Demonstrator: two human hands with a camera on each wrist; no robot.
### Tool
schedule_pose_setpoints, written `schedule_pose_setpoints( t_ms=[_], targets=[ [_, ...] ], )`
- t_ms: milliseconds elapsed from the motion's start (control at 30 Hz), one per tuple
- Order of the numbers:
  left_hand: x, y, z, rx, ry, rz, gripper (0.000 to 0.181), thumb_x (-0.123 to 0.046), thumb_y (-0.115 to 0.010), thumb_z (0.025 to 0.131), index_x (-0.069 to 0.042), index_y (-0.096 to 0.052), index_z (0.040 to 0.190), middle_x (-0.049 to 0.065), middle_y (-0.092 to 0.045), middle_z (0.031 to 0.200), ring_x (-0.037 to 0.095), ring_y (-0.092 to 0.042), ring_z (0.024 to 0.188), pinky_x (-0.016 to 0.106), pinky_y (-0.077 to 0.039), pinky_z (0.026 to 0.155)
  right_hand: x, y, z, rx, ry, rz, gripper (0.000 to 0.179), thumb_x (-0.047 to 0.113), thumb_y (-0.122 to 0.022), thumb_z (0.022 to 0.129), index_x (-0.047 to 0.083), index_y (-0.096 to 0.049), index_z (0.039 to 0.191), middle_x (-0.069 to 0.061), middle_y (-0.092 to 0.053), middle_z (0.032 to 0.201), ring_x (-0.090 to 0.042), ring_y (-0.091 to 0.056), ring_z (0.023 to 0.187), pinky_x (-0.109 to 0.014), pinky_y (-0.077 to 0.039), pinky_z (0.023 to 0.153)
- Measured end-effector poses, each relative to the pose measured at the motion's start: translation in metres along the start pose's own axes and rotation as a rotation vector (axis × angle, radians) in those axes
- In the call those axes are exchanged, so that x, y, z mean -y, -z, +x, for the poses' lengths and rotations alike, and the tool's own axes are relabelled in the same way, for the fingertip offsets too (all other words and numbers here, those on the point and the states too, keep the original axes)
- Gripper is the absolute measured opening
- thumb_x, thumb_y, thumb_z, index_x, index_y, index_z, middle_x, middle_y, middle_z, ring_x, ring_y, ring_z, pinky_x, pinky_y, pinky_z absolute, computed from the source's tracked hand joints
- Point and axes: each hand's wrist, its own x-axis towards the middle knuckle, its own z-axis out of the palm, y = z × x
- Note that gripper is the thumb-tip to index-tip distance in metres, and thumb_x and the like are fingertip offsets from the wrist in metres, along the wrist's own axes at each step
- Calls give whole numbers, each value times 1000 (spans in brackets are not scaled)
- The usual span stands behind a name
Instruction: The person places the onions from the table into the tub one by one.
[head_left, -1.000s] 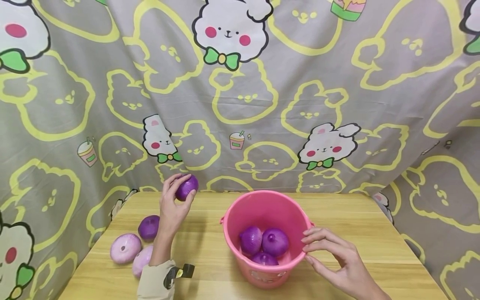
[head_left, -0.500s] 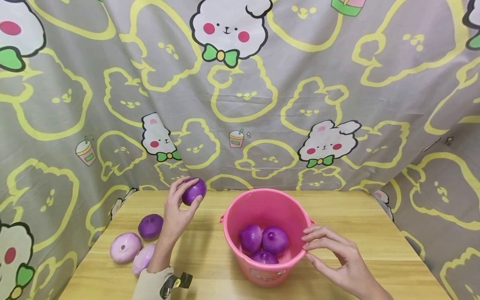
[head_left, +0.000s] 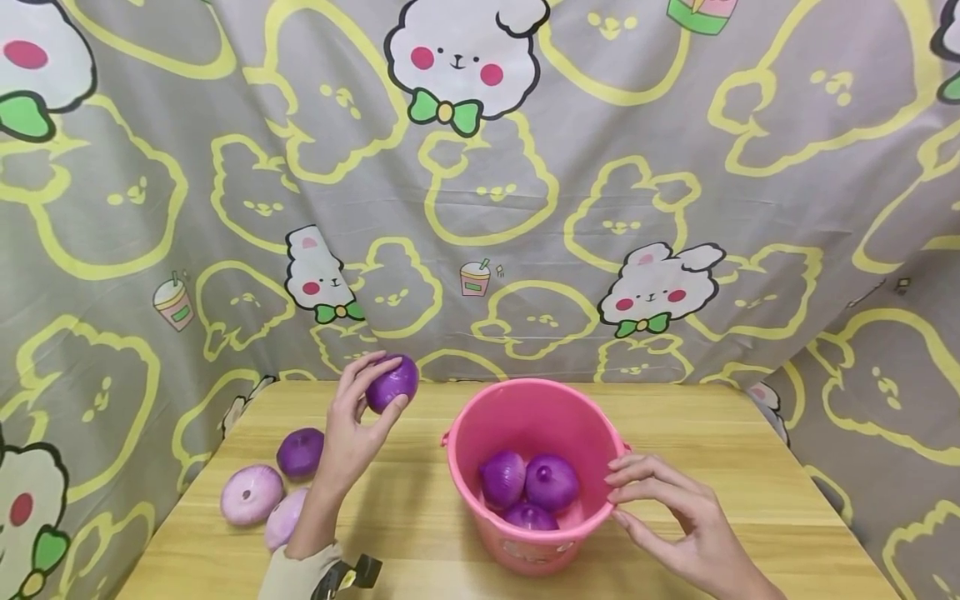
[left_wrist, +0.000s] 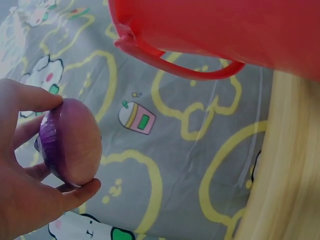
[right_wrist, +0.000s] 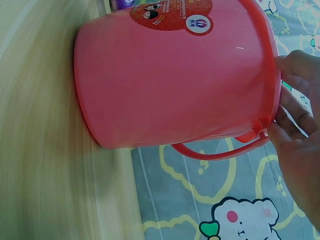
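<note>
At the lower left of the head view, we see three onions on the table: a pale onion, a dark onion above and to its right, and a second pale onion partly hidden by the left forearm. Just right of them, left of centre, the left hand holds a purple onion between thumb and fingers, off the table. Compared with a second ago, we find that hand and its onion a little further right, and the forearm uncovers more of the dark onion. Over the last half second the shift is only slight.

We read this as the carried onion coming closer to the pink bucket, though it remains outside, left of the rim and well apart from the mouth; the left wrist view also shows a gap between onion and bucket. Around the lower centre, three purple onions rest inside the bucket, one at left, one at right and one in front, placed just as they were. At the lower right, the right hand holds the bucket's right rim with bent fingers and thumb; we notice no change there, and the bucket stands upright where it was.
</note>
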Motion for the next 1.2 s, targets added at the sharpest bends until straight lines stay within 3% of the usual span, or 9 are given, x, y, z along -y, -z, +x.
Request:
schedule_pose_setpoints(
  t_ms=[133,967,1200],
  targets=[
    [-6,0,1,5,-4,-12,46,2,-77,89,-11,-68,133,5,-48,147,24,-49,134,26,-46,107,1,0,0,0,0,-3,28,-15,-74,83,-6,-71,109,-19,-67,117,-28,-57,127,-31,-40,115],
    [-30,1,-2,25,-34,-68,47,5,-76,89,-9,-67,133,12,-46,150,25,-48,136,29,-46,108,1,-1,0,-2,-4,-20,28,-15,-75,83,-5,-71,108,-18,-67,116,-27,-57,126,-31,-39,116],
    [-37,0,-2,37,-49,-78,48,6,-75,89,-9,-67,133,8,-45,150,25,-46,138,30,-46,108,1,0,0,-9,-13,-18,28,-15,-75,82,-5,-71,108,-18,-67,116,-26,-57,126,-30,-40,115]
  ],
)
